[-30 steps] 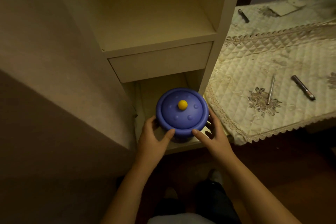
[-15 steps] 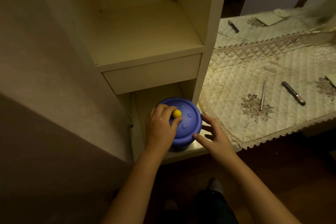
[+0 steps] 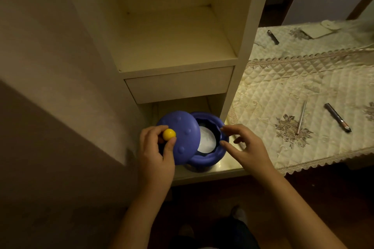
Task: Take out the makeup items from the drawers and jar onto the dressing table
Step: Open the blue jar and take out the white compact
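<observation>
Blue lid (image 3: 182,137) held tilted over left of jar mouth, yellow knob (image 3: 169,134) pinched by left hand (image 3: 155,159)
Blue jar (image 3: 210,157) seen on lowest shelf (image 3: 202,176), left part hidden by lid
Right hand (image 3: 247,147) fingers spread loose, tips touching right rim
White round content (image 3: 206,139) partly covered, unidentifiable
Slim stick (image 3: 301,117), dark pencil (image 3: 337,117) laid on dressing table (image 3: 303,91) at right

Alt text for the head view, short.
The left hand holds a round blue plastic lid by its yellow knob, tilted off a blue jar on a low cream shelf. The open right hand is at the jar's rim.
</observation>
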Motion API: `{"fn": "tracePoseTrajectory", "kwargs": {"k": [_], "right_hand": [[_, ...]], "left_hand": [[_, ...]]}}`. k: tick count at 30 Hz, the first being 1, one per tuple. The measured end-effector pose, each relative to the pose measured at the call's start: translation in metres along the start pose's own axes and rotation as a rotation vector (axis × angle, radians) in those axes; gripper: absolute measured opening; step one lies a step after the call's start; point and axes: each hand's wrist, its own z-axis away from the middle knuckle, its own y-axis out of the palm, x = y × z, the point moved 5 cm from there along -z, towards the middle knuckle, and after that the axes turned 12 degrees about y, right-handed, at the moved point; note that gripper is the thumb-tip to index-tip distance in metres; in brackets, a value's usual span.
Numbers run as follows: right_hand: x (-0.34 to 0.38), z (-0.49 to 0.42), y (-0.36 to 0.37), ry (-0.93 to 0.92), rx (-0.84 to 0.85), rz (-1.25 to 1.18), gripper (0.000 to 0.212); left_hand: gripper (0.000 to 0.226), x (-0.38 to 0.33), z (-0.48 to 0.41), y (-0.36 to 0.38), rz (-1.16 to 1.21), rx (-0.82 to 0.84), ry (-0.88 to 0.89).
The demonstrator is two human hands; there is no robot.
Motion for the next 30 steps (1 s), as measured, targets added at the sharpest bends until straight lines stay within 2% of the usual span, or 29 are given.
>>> {"fn": "tracePoseTrajectory", "kwargs": {"k": [2, 5, 9, 12, 15, 20, 27, 30], "right_hand": [[0.007, -0.008, 0.007, -0.016, 0.065, 0.043, 0.033], [0.016, -0.019, 0.022, -0.025, 0.179, 0.147, 0.037], [0.020, -0.032, 0.046, -0.015, 0.398, 0.448, 0.056], [0.021, -0.043, 0.057, -0.008, 0.474, 0.610, 0.071], [0.022, -0.049, 0.063, 0.003, 0.518, 0.714, 0.075], [0.025, -0.049, 0.067, -0.030, 0.493, 0.740, 0.071], [0.032, -0.037, 0.049, -0.110, 0.306, 0.494, 0.072], [0.034, -0.029, 0.030, -0.092, 0.230, 0.324, 0.072]], "left_hand": [[0.024, -0.003, 0.002, -0.008, -0.097, -0.012, -0.002], [0.019, -0.007, 0.001, -0.016, -0.177, -0.023, 0.010], [0.026, -0.009, -0.001, -0.021, -0.235, -0.010, 0.044], [0.032, -0.012, -0.002, -0.026, -0.261, -0.006, 0.053], [0.035, -0.012, -0.002, -0.029, -0.270, -0.004, 0.056], [0.036, -0.011, 0.000, -0.030, -0.267, 0.009, 0.054], [0.020, -0.005, -0.001, -0.022, -0.238, 0.041, 0.021], [0.020, -0.002, -0.004, -0.009, -0.195, 0.082, -0.017]]}}
